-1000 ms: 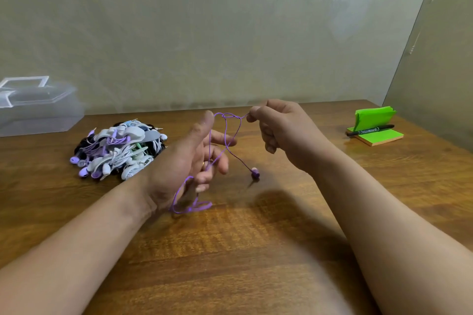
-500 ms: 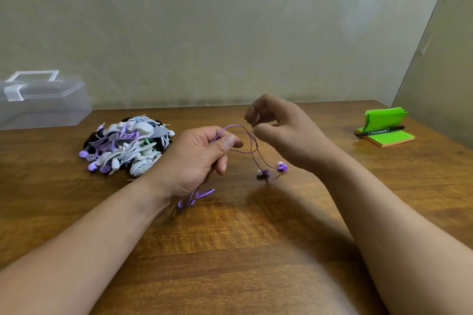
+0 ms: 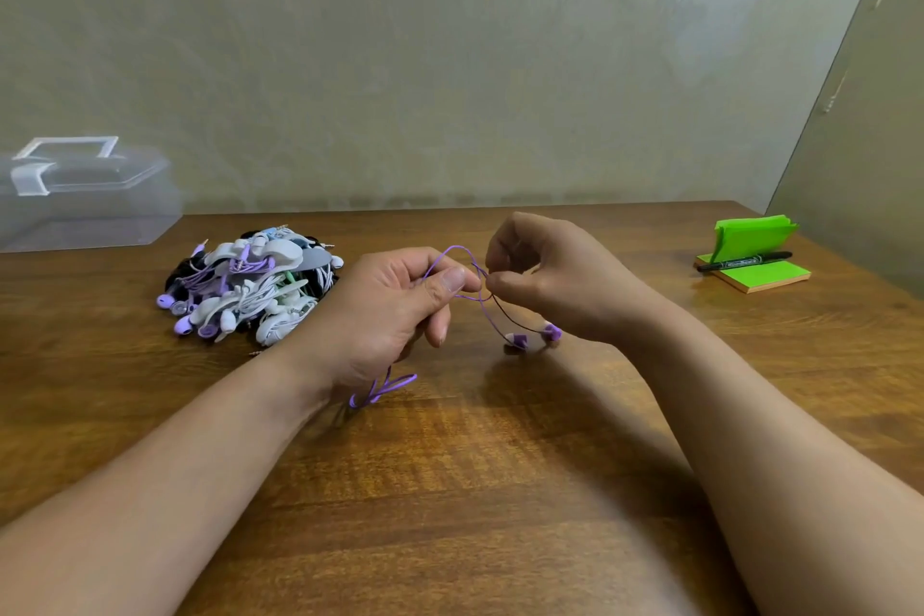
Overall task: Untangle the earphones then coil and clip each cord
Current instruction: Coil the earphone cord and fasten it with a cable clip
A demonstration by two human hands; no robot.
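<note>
Midsection of purple cord point(image 3: 392, 384) hidden inside left hand point(image 3: 385, 310); clear box point(image 3: 85, 200) cut off at left edge; marker point(image 3: 745, 261) label unreadable.

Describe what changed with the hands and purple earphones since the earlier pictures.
The left hand closed, now pinching the purple cord between thumb and forefinger. The right hand moved in to pinch it beside that thumb. A second earbud dropped into view. Earphone pile, clear box, sticky notes unmoved.
</note>
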